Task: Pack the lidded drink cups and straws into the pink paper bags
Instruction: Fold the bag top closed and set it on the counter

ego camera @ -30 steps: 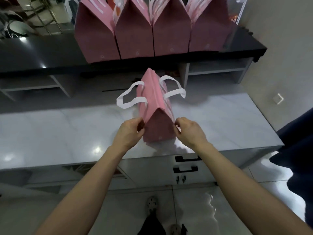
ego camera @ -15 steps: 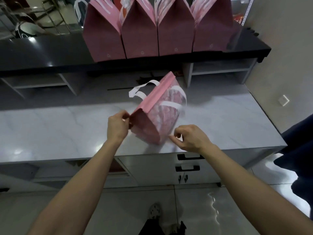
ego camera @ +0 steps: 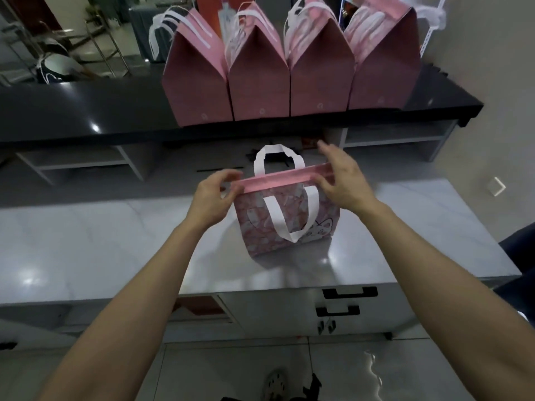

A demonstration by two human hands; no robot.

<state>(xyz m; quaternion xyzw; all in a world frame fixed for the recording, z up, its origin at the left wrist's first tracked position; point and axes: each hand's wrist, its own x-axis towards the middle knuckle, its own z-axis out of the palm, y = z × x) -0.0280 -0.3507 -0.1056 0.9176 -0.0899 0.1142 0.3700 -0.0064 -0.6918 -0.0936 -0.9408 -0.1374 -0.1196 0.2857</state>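
While we pinch the pink bag [ego camera: 285,215] at frame centre — left hand [ego camera: 210,198] and right hand [ego camera: 344,180] on its folded top rim — it looks light, creasable paper; we'd grip the stiffer rim or handles.

Bare forearms [ego camera: 139,287], no sleeves; perforated light shoe [ego camera: 275,384]; dark trousers [ego camera: 311,386].

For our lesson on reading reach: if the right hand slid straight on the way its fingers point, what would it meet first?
Probably the dark shelf edge below the four pink paper bags; the right hand points up-left past the patterned pink bag's rim. Depth unclear.
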